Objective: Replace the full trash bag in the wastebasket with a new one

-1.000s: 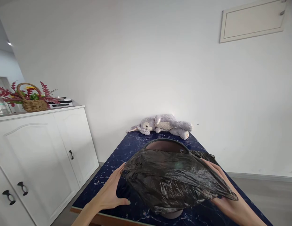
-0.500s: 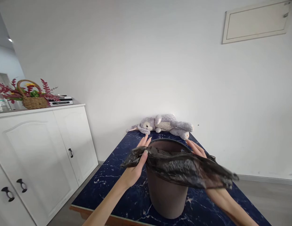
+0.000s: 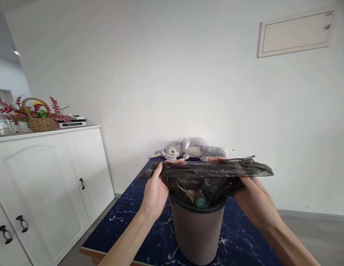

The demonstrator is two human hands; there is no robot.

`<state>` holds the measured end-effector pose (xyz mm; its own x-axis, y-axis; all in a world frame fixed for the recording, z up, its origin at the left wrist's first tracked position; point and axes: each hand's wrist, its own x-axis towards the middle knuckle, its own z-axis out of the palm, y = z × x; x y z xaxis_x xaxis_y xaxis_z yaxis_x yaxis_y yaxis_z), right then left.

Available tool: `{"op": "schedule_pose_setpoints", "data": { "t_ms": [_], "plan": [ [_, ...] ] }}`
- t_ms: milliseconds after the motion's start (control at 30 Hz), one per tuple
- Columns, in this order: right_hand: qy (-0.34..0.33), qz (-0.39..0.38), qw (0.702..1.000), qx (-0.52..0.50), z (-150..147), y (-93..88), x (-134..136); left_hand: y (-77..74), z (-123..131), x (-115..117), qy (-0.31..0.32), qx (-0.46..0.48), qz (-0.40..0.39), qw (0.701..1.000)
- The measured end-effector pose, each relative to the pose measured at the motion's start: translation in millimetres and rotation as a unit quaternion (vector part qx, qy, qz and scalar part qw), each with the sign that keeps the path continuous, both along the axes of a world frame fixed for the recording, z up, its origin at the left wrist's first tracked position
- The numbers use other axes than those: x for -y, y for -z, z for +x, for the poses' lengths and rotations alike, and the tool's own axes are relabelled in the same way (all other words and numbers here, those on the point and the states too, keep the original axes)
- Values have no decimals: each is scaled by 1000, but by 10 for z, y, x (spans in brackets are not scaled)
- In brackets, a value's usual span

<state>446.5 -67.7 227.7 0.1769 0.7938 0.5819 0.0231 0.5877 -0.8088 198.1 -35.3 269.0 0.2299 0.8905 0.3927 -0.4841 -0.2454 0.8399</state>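
A black plastic bin bag (image 3: 205, 179) is held stretched above a grey-brown waste bin (image 3: 198, 232) that stands on the dark blue marbled table (image 3: 133, 221). Its lower part hangs into the bin's mouth. My left hand (image 3: 157, 190) grips the bag's left edge, fingers closed round the plastic. On the other side, my right hand (image 3: 253, 197) grips the right edge, fingers tucked under the film. Something greenish shows through the bag just above the bin's rim.
A grey plush toy (image 3: 188, 149) lies at the table's far end against the white wall. A white cabinet (image 3: 50, 184) stands to the left with a wicker flower basket (image 3: 40, 118) and a flat device (image 3: 72, 121) on top. A closed wall hatch (image 3: 295, 33) is high on the right.
The bag was draped over the bin's outside. Both hands gathered its edges and lifted it, so it now hangs stretched above the rim. The view has dropped lower.
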Motion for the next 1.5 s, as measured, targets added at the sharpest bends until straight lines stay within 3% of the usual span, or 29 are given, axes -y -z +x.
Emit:
{"op": "schedule_pose_setpoints", "data": {
  "t_ms": [100, 167, 267, 400, 467, 567, 700, 800, 933, 1067, 1167, 1233, 1333, 1400, 1500],
  "plan": [
    [-132, 23, 981, -139, -146, -156, 16, -76, 33, 32, 7, 67, -12, 998],
    [-172, 41, 967, -181, -236, -245, 35, -96, 55, 52, 11, 78, -5, 997],
    [-199, 32, 957, -211, -354, -364, 44, -92, 90, 98, 23, 44, 7, 999],
    [-162, 3, 966, -203, -471, -476, -2, -96, 129, 210, 27, -37, 50, 998],
    [-127, -14, 982, -136, -513, -494, -21, -112, 145, 276, -4, -90, 77, 993],
    [-52, -23, 996, 66, -571, -489, -2, -136, 184, 358, -71, -190, 112, 973],
    [-9, 48, 949, 310, -628, -471, 100, -151, 258, 386, -110, -254, 155, 949],
    [-28, 82, 925, 369, -639, -461, 209, -131, 280, 341, -158, -223, 162, 948],
    [-56, 63, 954, 287, -622, -462, 316, -69, 248, 273, -206, -186, 126, 952],
    [-173, -21, 974, 142, -629, -461, 262, -70, 200, 310, -177, -202, 49, 962],
    [-198, -91, 976, 20, -663, -444, 162, -130, 174, 417, -151, -236, 74, 957],
    [-154, -117, 981, -21, -690, -441, 122, -171, 161, 495, -164, -273, 140, 938],
    [-98, -112, 989, 24, -718, -468, 161, -220, 137, 572, -215, -346, 281, 869],
    [-130, -77, 984, 93, -727, -505, 251, -249, 113, 593, -235, -374, 350, 826],
    [-172, 4, 959, 224, -751, -546, 390, -294, 82, 616, -239, -401, 376, 800]
  ]
}}
